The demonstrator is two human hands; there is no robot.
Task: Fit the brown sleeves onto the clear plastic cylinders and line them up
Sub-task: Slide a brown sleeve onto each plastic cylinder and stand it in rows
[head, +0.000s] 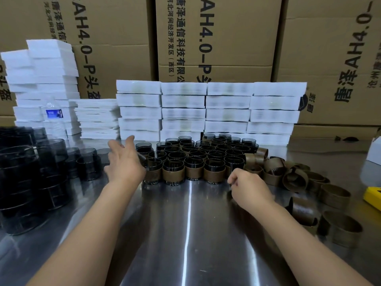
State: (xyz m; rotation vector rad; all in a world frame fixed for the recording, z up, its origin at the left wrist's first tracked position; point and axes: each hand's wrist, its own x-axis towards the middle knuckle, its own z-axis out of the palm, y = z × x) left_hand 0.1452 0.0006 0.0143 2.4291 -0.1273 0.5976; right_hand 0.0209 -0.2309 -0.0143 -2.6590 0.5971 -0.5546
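Cardboard boxes [216,38] with black print form the back wall, and stacks of white foam sheets [206,108] stand in front of them along the far edge of a shiny steel worktop [185,234]. A water bottle [54,116] with a blue label stands upright against the left foam stack. At centre, near the foam, a block of sleeved cylinders [193,159] stands upright in tight rows, touching one another; the front row shows brown bands around clear dark-tinted walls. On the left of the worktop, bare cylinders [24,172] without bands are stacked in columns, with a few single ones nearer the centre. On the right, loose brown sleeves [294,178] lie in a scattered heap, some on edge, some tipped over, the nearest just beside the block's right end. A yellow object [373,198] and a white box [375,153] are cut off at the right edge. The left hand [123,159] is raised over the gap between the bare cylinders and the block, its fingers straight and spread, thumb up, holding nothing; its wrist overlaps the front-left sleeved cylinder in this view. The right hand [247,186] sits low over the worktop just in front of the block's right corner, fingers curled under; whether it pinches anything cannot be told.
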